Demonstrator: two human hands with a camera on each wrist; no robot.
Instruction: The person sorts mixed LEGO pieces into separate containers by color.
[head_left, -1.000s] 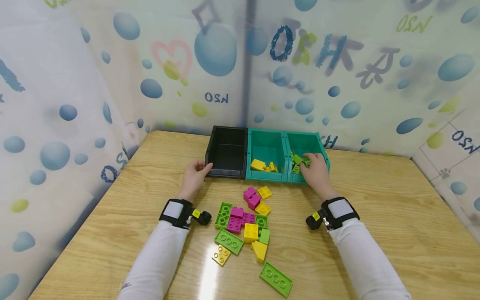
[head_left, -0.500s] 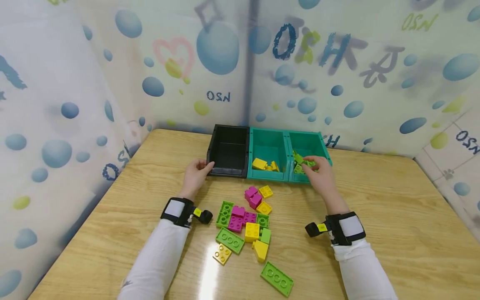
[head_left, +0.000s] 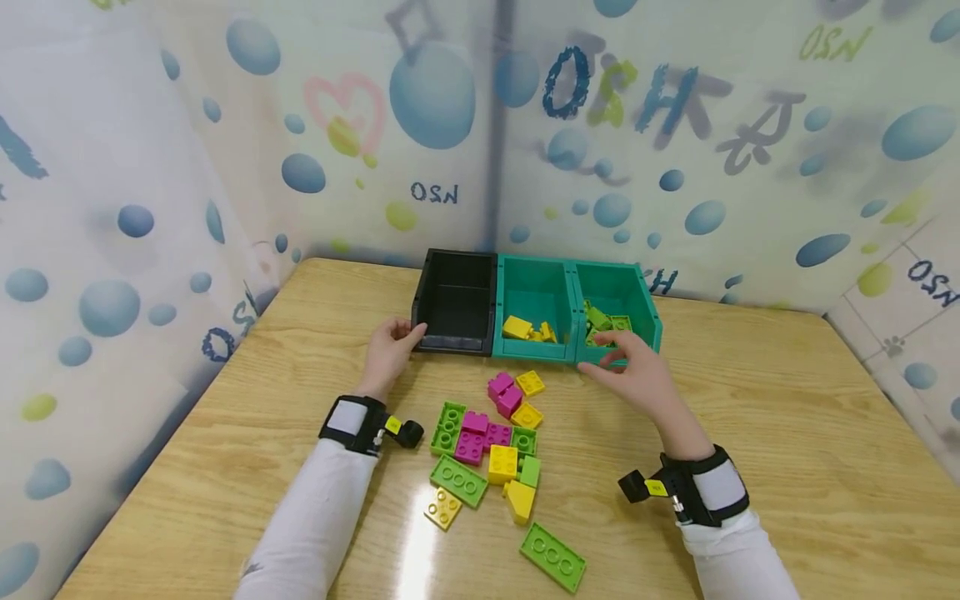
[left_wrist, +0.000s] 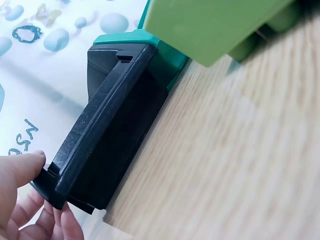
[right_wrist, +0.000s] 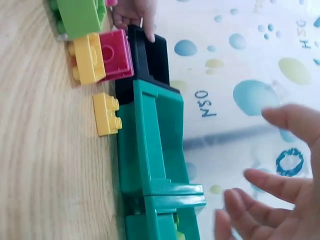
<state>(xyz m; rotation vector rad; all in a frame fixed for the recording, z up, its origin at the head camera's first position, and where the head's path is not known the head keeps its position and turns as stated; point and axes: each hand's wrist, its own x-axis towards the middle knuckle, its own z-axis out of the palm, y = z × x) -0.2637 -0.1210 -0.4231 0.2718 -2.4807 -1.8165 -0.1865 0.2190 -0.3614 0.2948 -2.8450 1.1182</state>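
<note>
At the front left corner of the black bin (head_left: pixel 453 304), my left hand (head_left: pixel 388 358) grips the rim, thumb on top and fingers curled beneath. The left wrist view shows the same grip on the black bin (left_wrist: pixel 107 125). My right hand (head_left: pixel 636 375) hovers at the front edge of the right teal bin (head_left: pixel 611 283), thumb and fingers spread with nothing between them. Inside that bin lie several green toy bricks (head_left: pixel 597 317), partly hidden by the fingers. The middle teal bin (head_left: pixel 532 287) holds a few yellow bricks (head_left: pixel 517 327).
In front of the bins is a loose group of magenta bricks (head_left: pixel 469 447), yellow bricks (head_left: pixel 502 464) and green bricks (head_left: pixel 459 481) on the wooden table (head_left: pixel 300 333). A long green brick (head_left: pixel 553 557) lies nearest the front. A printed curtain (head_left: pixel 345 208) stands behind.
My right hand has drawn back out of the right teal bin toward the front, and its fingers have spread, leaving a green brick inside. The left hand has stayed on the black bin.
</note>
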